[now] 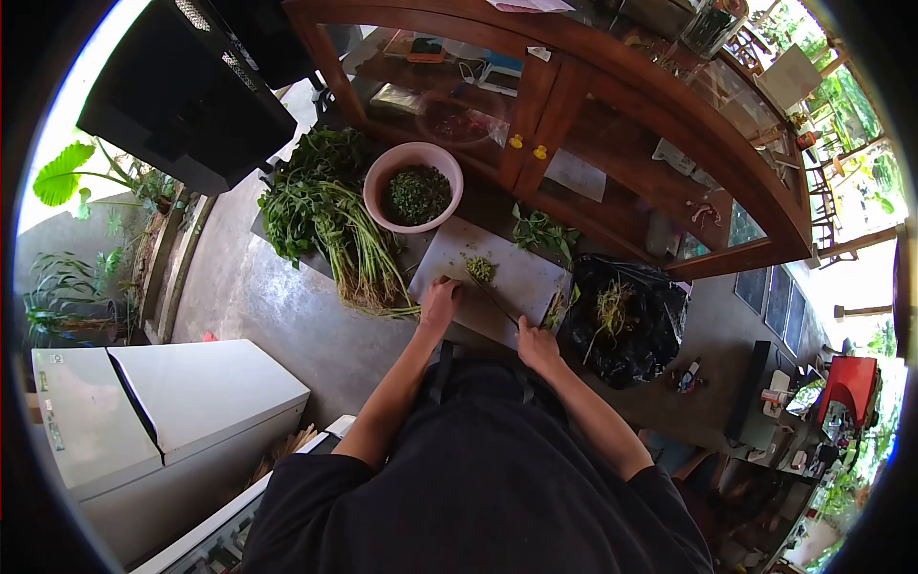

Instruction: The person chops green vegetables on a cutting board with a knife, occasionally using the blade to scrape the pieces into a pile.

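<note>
My right hand [537, 344] is closed round the handle of a knife [499, 305], whose blade slants up and left over a pale cutting board [445, 253]. At the board's left edge, my left hand [440, 302] rests with its fingers curled together; whatever they hold, if anything, is hidden. A small heap of chopped green stems [479, 270] lies just beyond the blade. Behind the board stands a pink bowl [370, 199] containing finely cut greens [418, 195]. Left of it lies a big bunch of leafy greens [325, 210], roots pointing towards me.
To the right, a black plastic bag [626, 359] holds root trimmings [612, 311]. Loose leafy sprigs [543, 232] lie behind the board. A glass-fronted wooden cabinet [535, 105] borders the far side. A white fridge [206, 392] stands at left, a black speaker [182, 105] at upper left.
</note>
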A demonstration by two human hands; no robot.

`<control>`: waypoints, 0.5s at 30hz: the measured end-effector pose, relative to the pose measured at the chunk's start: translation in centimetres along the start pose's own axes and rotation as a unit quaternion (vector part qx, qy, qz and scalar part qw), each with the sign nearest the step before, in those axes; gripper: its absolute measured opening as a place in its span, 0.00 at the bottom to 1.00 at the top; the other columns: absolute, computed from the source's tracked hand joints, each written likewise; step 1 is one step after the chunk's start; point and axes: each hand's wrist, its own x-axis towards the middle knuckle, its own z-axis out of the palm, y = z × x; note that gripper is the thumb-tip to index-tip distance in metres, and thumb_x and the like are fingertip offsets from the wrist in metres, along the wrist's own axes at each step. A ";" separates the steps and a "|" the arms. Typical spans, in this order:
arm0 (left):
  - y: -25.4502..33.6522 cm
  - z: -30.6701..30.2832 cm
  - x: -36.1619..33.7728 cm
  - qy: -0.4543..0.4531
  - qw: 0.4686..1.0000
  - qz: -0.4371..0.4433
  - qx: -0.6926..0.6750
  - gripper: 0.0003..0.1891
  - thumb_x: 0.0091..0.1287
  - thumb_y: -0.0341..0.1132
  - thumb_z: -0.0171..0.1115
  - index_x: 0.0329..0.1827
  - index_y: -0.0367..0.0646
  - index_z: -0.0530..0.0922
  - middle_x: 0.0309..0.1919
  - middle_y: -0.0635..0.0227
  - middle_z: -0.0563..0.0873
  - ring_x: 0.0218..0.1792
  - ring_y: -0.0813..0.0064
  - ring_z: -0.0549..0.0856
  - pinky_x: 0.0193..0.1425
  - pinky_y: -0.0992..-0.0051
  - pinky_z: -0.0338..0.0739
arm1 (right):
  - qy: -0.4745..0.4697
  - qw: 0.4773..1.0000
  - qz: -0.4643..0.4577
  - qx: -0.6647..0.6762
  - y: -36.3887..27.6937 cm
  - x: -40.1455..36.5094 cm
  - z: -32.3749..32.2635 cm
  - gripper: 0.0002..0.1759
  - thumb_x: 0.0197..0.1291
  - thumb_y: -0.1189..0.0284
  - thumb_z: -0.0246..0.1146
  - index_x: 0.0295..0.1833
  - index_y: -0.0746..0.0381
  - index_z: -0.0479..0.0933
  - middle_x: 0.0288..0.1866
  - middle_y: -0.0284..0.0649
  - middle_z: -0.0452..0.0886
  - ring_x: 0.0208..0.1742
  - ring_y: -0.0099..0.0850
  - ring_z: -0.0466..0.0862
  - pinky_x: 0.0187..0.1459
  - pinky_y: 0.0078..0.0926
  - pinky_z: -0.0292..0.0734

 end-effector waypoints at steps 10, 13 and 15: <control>-1.0 0.2 -0.1 -0.004 0.999 0.022 -0.025 0.12 0.55 0.26 0.61 0.42 0.40 0.86 0.43 0.56 0.85 0.49 0.51 0.81 0.56 0.60 0.76 | 0.017 0.998 -0.043 0.038 -2.0 -1.2 -4.0 0.23 0.70 0.62 0.52 0.58 0.70 0.63 0.33 0.56 0.83 0.37 0.56 0.84 0.39 0.54 0.79; -0.9 0.2 -0.1 -0.010 0.999 0.025 -0.025 0.13 0.55 0.25 0.60 0.43 0.40 0.86 0.43 0.55 0.85 0.49 0.51 0.81 0.57 0.60 0.76 | -0.005 0.999 -0.045 0.020 -2.8 -1.8 -5.5 0.23 0.69 0.62 0.52 0.58 0.71 0.64 0.31 0.56 0.83 0.35 0.57 0.84 0.38 0.55 0.79; -1.0 0.3 0.1 -0.013 0.999 0.019 -0.028 0.13 0.55 0.25 0.60 0.43 0.40 0.86 0.43 0.55 0.85 0.50 0.51 0.81 0.57 0.60 0.76 | -0.013 0.998 -0.060 0.020 -2.7 -1.9 -5.6 0.23 0.68 0.63 0.52 0.58 0.71 0.64 0.31 0.57 0.83 0.35 0.57 0.84 0.38 0.55 0.79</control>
